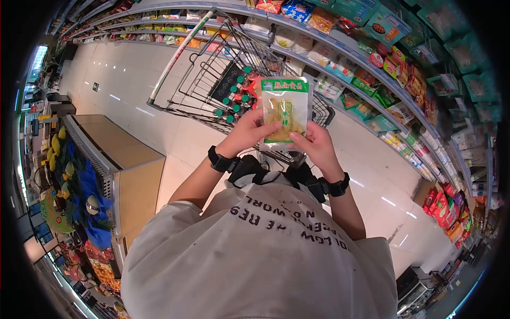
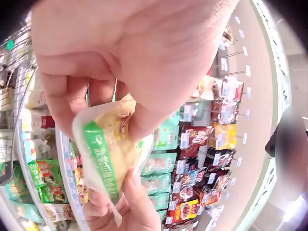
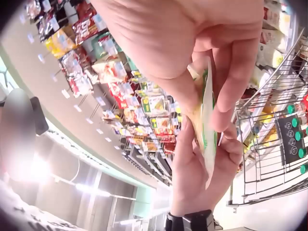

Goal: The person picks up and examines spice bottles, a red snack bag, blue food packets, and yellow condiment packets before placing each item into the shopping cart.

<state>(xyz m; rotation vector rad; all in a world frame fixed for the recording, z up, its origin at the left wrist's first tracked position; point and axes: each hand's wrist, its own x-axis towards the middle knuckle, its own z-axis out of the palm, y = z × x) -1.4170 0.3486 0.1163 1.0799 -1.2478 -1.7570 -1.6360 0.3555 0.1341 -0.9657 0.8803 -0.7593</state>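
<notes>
A clear food packet (image 1: 285, 103) with green and white printing and pale yellow pieces inside is held up in front of the body, over the near end of the cart. My left hand (image 1: 245, 133) grips its left edge, thumb across the front and fingers behind. On the opposite edge my right hand (image 1: 317, 149) pinches the lower corner, its thumb also on the front. Both wrist views show the packet (image 2: 108, 151) between thumbs and fingers; in the right wrist view the packet (image 3: 208, 125) appears edge-on.
A wire shopping cart (image 1: 180, 95) stands ahead, with several green-capped bottles (image 1: 234, 101) in it. Shelves of packaged food (image 1: 366, 64) curve along the front and right. At left stands a display stand (image 1: 135, 175) with blue cloth and yellow fruit. Pale tiles (image 1: 122, 80) cover the floor.
</notes>
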